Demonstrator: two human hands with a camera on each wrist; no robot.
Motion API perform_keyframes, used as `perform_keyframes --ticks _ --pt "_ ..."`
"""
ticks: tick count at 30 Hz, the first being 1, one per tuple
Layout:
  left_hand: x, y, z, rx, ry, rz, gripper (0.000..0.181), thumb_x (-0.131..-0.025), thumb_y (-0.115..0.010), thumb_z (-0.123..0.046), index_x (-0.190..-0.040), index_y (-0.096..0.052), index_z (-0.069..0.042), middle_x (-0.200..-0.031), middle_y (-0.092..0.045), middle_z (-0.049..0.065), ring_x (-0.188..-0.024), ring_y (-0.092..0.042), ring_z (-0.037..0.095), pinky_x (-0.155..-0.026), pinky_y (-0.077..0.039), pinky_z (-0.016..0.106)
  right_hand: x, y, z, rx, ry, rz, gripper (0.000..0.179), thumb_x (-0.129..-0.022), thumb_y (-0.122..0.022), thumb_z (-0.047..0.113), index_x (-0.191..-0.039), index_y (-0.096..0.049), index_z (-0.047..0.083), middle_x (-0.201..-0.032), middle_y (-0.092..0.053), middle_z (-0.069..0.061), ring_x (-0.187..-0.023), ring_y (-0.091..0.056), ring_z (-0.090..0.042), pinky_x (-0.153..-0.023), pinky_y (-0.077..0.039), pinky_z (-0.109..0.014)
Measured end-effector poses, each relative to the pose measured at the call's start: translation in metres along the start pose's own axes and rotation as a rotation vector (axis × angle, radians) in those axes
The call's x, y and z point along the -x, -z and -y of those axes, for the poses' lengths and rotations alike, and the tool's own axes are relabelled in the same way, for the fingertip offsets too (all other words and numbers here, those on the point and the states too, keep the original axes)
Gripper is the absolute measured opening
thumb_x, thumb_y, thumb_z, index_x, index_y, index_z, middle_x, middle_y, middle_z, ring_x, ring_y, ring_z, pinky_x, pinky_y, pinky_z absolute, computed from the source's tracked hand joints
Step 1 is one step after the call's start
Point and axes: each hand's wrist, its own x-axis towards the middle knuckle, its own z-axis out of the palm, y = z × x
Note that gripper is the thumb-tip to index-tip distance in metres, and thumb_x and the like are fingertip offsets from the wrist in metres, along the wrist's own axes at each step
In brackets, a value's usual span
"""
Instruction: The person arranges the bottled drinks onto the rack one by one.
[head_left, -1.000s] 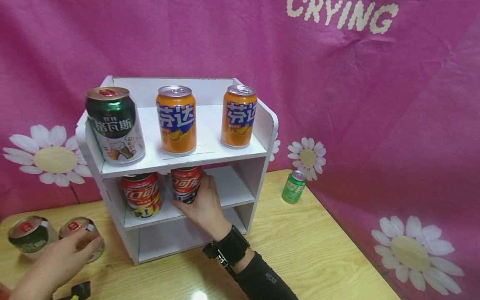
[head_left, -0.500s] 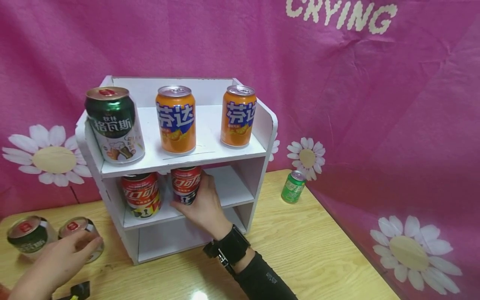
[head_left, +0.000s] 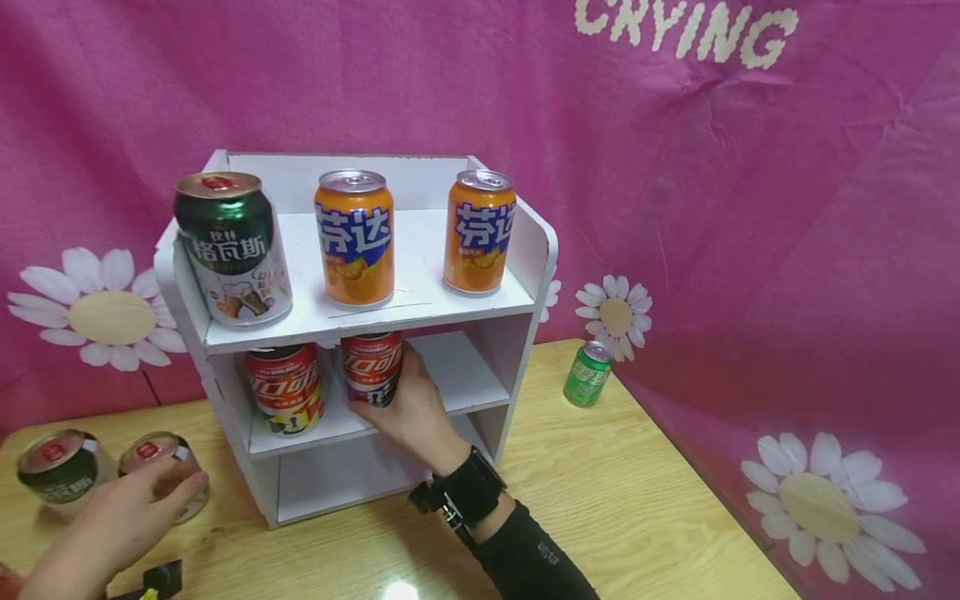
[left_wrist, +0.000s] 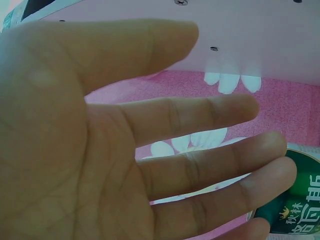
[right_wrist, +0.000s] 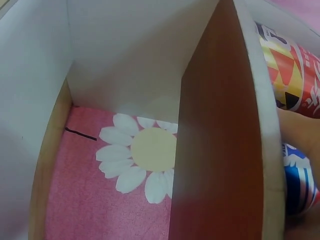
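On the middle tier of a white shelf point(head_left: 367, 321), my right hand point(head_left: 416, 417) grips a red and blue cola can point(head_left: 371, 367), its thumb in front and low. The upper tier hides the can's top. To its left stands a red and yellow cola can point(head_left: 285, 392), upright and apart from it. My left hand point(head_left: 112, 517) hangs in front of two green and white drink cans at the left, a nearer can point(head_left: 153, 454) and a farther can point(head_left: 63, 471). The left wrist view shows its fingers point(left_wrist: 200, 115) extended, holding nothing.
The top tier holds a green and white can point(head_left: 232, 250) and two orange soda cans, one mid-tier point(head_left: 354, 242) and one at the right point(head_left: 480, 233). A small green can point(head_left: 588, 375) stands right on the wooden table point(head_left: 600, 500). A pink flowered cloth point(head_left: 675, 208) hangs behind.
My right hand and wrist have shifted slightly to the right and down, still holding the cola can. The left hand stays where it was.
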Motion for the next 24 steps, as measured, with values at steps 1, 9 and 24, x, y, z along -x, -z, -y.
perform_keyframes --ticks 1,9,24 --pt "0.0 0.0 0.0 0.0 0.002 0.001 0.072 -0.094 -0.041 -0.058 -0.118 -0.055 0.009 -0.105 -0.06 0.031 -0.098 -0.056 0.049 -0.073 -0.046 0.057 0.0 0.001 0.0 -0.004 -0.002 0.009 0.094 -0.07 -0.085 0.026 -0.14 -0.027 0.0 -0.124 -0.051 -0.014 -0.11 -0.055 -0.023 -0.095 -0.044 -0.033" --pt "0.003 0.001 -0.005 -0.001 -0.007 -0.002 0.066 -0.095 -0.043 -0.055 -0.114 -0.058 0.007 -0.105 -0.061 0.03 -0.095 -0.058 0.047 -0.071 -0.048 0.055 -0.001 0.005 0.0 -0.005 0.006 0.056 0.088 -0.072 -0.084 0.026 -0.138 -0.03 0.001 -0.121 -0.054 -0.012 -0.108 -0.057 -0.02 -0.093 -0.046 -0.03" --pt "0.005 0.004 -0.008 -0.001 -0.087 -0.119 0.053 -0.097 -0.046 -0.046 -0.108 -0.063 0.004 -0.116 -0.052 0.037 -0.092 -0.06 0.045 -0.073 -0.046 0.058 0.052 0.055 -0.002 0.162 0.238 -0.024 0.042 -0.082 -0.074 0.022 -0.114 -0.058 0.002 -0.116 -0.054 -0.01 -0.11 -0.053 -0.021 -0.093 -0.045 -0.035"
